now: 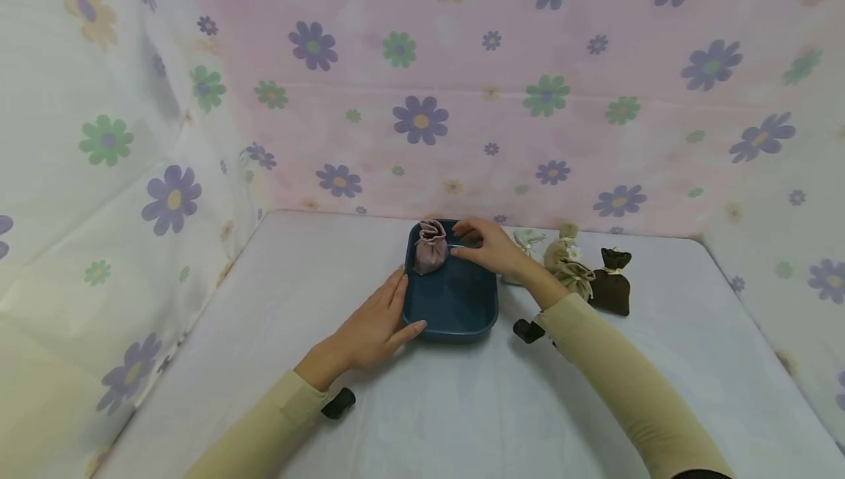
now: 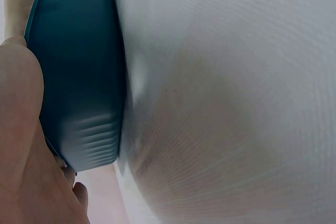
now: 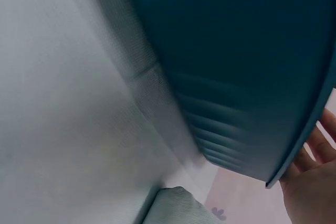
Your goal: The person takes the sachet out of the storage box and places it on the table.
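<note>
A dark teal rectangular bin stands on the white table. Inside it, at the back left, sits a mauve drawstring pouch with a gathered top. My left hand rests against the bin's left side, fingers straight and thumb stretched toward the front corner; the left wrist view shows this hand at the bin wall. Over the bin's back right part, my right hand has loosely bent fingers, just right of the pouch and seemingly holding nothing. The right wrist view shows its fingers beyond the bin's rim.
Right of the bin stand a pale green pouch, beige-olive pouches, one with a white flower, and a dark brown pouch. Partly behind my right forearm are some of these. Flowered cloth walls close off the table's back and sides.
</note>
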`<state>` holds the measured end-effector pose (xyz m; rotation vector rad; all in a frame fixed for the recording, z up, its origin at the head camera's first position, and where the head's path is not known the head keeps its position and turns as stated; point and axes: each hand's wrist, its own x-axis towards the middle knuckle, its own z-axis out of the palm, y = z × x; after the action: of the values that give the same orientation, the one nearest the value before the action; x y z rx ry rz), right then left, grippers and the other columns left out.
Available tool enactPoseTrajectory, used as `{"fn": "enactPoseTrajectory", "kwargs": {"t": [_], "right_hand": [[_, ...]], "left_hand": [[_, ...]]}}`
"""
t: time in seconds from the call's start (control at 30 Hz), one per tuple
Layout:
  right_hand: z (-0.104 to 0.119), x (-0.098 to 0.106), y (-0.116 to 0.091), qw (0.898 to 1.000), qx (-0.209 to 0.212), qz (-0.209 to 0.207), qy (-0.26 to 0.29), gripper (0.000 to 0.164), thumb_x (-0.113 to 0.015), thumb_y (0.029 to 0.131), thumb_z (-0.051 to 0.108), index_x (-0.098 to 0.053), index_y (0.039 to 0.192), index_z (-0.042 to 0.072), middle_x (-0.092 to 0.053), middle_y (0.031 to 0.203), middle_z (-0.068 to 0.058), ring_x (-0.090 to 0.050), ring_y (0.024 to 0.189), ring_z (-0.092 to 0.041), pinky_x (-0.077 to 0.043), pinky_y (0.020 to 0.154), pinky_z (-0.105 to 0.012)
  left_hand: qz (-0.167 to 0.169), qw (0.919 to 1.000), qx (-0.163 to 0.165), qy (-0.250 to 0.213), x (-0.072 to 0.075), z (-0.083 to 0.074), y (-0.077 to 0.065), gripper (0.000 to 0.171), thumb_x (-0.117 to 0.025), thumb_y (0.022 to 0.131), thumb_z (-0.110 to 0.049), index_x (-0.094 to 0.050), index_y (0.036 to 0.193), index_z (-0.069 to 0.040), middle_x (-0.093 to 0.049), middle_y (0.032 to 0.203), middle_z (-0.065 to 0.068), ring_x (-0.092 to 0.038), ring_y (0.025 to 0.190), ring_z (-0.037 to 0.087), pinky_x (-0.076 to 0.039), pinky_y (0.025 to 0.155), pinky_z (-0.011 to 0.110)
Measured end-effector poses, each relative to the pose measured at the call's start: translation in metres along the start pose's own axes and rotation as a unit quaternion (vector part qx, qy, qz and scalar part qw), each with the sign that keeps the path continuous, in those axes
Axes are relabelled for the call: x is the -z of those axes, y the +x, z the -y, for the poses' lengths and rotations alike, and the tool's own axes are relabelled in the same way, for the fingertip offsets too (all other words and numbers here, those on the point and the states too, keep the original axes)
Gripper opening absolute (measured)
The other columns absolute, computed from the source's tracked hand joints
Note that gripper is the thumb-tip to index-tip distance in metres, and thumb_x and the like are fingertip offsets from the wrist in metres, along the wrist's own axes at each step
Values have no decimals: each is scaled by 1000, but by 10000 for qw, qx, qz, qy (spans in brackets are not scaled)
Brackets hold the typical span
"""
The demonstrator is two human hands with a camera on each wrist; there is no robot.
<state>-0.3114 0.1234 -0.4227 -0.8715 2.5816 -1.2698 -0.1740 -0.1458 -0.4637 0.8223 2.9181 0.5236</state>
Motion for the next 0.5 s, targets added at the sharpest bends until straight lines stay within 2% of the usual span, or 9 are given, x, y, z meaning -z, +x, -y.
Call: {"fn": "enactPoseTrajectory", "kwargs": {"t": [0.2,0.5], "right_hand": [[-6,-4,7,9994,56,338,-34,52,-72,98,16,-53,143,0,-55,142,-20,-52,132,-41,-42,111,-56],[1,-11,17,9983,284,444,-267,57,-71,99,15,-47,147,-3,-51,146,-23,-52,134,-39,-43,110,-55]], "left_hand": [[29,10000,-21,-21,0,-2,1,97,-27,104,-69,-4,162,5,5,171,20,-3,158,29,-19,125,47],[-10,10000,25,-26,1,-2,-1,97,-26,103,-70,-4,162,4,8,171,17,-2,158,28,-18,125,47]]}}
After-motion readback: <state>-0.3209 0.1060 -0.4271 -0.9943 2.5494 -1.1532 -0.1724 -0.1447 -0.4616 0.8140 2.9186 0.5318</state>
